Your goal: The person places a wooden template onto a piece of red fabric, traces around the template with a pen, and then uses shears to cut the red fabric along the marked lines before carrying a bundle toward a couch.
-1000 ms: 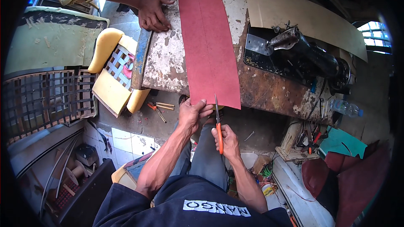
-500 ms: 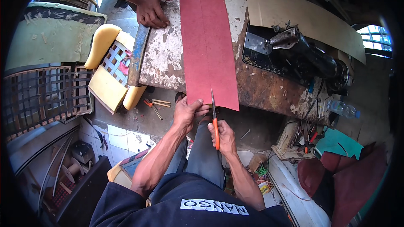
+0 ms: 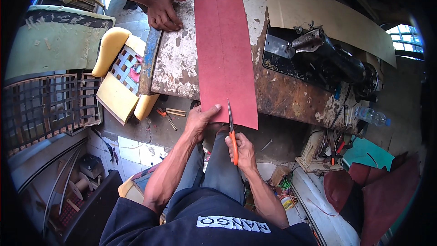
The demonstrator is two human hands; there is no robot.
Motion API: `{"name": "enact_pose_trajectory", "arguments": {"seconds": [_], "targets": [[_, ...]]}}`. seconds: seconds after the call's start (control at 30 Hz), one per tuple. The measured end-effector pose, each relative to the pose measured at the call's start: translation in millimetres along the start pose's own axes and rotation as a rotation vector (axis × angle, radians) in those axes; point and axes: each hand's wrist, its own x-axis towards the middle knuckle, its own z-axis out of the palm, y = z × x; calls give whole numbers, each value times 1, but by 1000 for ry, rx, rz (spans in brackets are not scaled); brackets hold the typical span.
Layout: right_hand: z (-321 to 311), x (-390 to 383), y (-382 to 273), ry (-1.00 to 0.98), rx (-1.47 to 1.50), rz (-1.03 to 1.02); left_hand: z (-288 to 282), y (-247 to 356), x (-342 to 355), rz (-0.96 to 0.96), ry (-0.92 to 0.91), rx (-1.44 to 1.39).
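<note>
A long red sheet (image 3: 225, 54), looking like leatherette, lies on the worn table with its near end hanging past the table edge. A faint line runs down its length. My left hand (image 3: 198, 120) grips the near left corner, thumb on top and fingers hidden underneath. In my right hand (image 3: 244, 150) is a pair of scissors (image 3: 234, 141) with orange handles, pointing away from me. Their blades look nearly closed and reach over the sheet's near edge, close to the line. Whether they touch the sheet I cannot tell.
Another person's hand (image 3: 165, 12) rests on the table (image 3: 175, 64) at the far left. A black sewing machine (image 3: 337, 61) stands on the right, beside a tan sheet (image 3: 327, 16). A yellow padded chair frame (image 3: 111, 50) is at left. A plastic bottle (image 3: 372, 116) lies at right.
The red sheet has slid a little toward me. My left fingers, partly visible before, are now under it. The scissors have barely moved.
</note>
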Motion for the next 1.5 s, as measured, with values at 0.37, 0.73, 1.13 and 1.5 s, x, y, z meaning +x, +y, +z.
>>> {"name": "enact_pose_trajectory", "arguments": {"seconds": [0.37,0.73,1.13,1.5], "targets": [[5,3,5,4,50,-28,-14,-14,15,35,-48,8],[7,5,-5,6,26,-41,-17,-9,8,-25,-117,37],[5,4,-4,-13,44,-28,-20,-14,5,-44,-162,53],[10,8,-8,-24,144,-19,-20,-20,1,-32,-179,21]]}}
